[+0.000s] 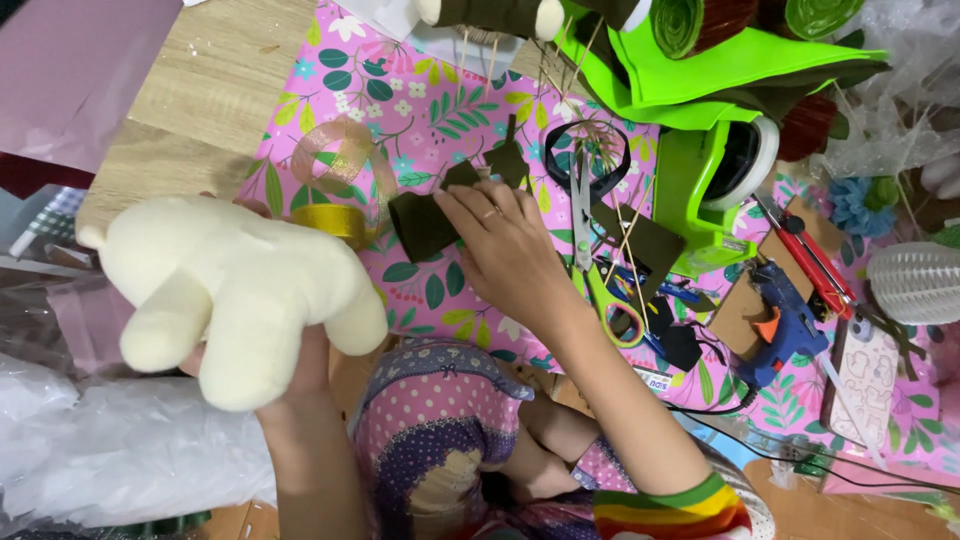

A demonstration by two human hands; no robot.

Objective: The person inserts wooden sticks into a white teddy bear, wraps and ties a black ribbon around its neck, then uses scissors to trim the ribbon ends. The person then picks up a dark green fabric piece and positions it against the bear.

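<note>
Holding cream plush toy [225, 290] in left hand [300, 365], right hand [505, 245] touching dark felt piece [422, 225]

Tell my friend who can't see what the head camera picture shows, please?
A person's left hand holds up a cream plush toy while the right hand presses on a dark piece of felt lying on a pink flowery sheet. Nearby lie green-handled scissors, a blue glue gun and gold ribbon.
</note>
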